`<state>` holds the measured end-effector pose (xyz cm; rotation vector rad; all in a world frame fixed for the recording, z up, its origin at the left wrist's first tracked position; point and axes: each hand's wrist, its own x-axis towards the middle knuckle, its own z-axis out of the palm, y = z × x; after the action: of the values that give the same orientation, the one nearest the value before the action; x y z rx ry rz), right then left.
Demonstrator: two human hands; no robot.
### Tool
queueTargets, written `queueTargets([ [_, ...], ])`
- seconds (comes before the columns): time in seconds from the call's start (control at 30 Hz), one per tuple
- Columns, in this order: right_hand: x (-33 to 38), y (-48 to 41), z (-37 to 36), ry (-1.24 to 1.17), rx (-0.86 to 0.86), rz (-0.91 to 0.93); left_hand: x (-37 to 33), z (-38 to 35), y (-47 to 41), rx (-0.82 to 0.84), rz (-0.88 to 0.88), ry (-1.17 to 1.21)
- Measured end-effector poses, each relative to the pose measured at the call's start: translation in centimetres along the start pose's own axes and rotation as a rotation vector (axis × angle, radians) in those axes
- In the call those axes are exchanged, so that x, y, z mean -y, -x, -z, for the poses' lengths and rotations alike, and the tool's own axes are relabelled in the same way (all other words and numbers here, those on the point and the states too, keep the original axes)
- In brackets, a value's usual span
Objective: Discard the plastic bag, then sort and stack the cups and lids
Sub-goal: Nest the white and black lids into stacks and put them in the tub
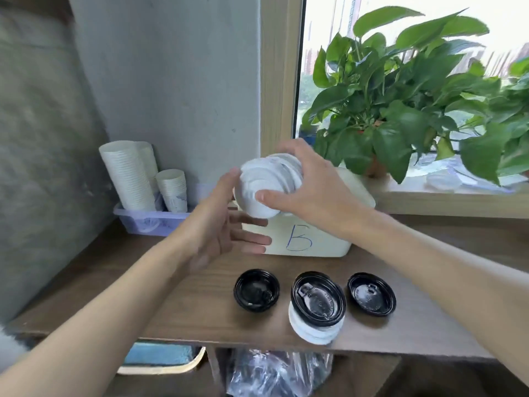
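White lid stack (269, 184) held up by our right hand (303, 190), left hand (220, 233) open beside it.
We grip the stack with the right hand: fingers curled over its top and far side, thumb pressed on its lower near rim. It lies tipped on its side, long axis running from lower left near us to upper right away, end face toward the left hand. Left fingers are straight and spread just under it, thumb up at its left rim; whether they touch, we cannot tell. It hangs above the wooden table (171, 296), in front of the box marked B (315, 242). Below sit the left black lid (256, 290), right black lid (371, 293) and, between them, a short white stack capped in black (317, 302).
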<state>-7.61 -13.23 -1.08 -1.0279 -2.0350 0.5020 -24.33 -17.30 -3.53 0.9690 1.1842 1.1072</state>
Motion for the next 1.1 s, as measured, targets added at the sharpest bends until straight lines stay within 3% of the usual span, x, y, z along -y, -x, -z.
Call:
queueTargets([
  [0.07, 1.2, 2.1, -3.4, 0.058, -0.011, 0.051, 1.1, 1.0, 2.3, 0.062, 0.042, 0.126],
  [0.2, 1.8, 5.7, -9.5, -0.057, 0.061, 0.037, 4.2, 3.8, 5.0, -0.073, 0.005, 0.27],
  [0.33, 1.0, 8.3, -14.1, -0.262, 0.184, -0.033, 8.2, 7.4, 6.1, -0.216, 0.056, 0.236],
  [0.47, -0.2, 10.0, -17.1, -0.383, 0.239, -0.053, 10.3, 9.6, 6.4, -0.252, 0.045, 0.212],
  [0.93, -4.0, 8.5, -21.7, -0.386, -0.031, -0.26, 13.5, 11.1, 3.4, -0.342, -0.105, 0.271],
  [1.1, -4.2, 7.7, -22.1, -0.342, -0.072, -0.284, 14.0, 11.2, 1.9, -0.378, -0.146, 0.185],
])
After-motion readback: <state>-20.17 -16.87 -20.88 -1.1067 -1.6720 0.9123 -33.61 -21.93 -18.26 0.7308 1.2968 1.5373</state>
